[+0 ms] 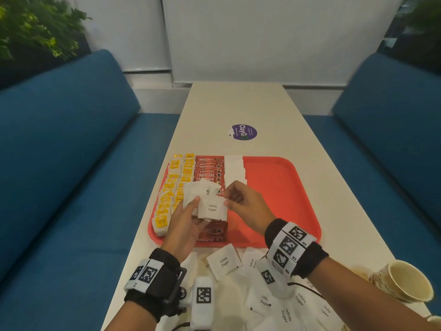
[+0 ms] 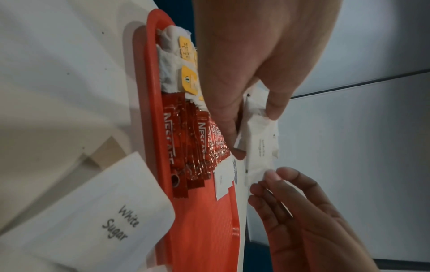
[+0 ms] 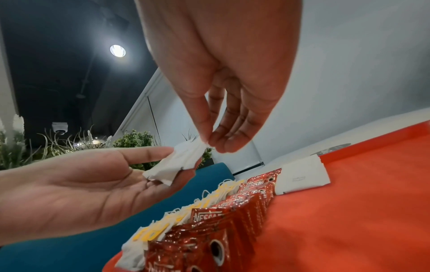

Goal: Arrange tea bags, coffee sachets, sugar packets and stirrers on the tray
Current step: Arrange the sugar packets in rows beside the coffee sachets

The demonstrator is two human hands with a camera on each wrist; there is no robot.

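Head view: a fanned stack of white paper sugar packets [image 1: 202,199] is gripped by the left hand [image 1: 185,220] above the red plastic tray [image 1: 281,187]; the front packet's corner is pinched by the right hand [image 1: 245,206]. More packets [image 1: 224,261] are scattered on the near tabletop [image 1: 238,108].

A round purple sticker [image 1: 244,132] lies on the white table [image 1: 238,103], well beyond the fingertips. Paper cup [image 1: 409,281] tipped over behind the right wrist. Blue benches [image 1: 59,151] flank both sides.
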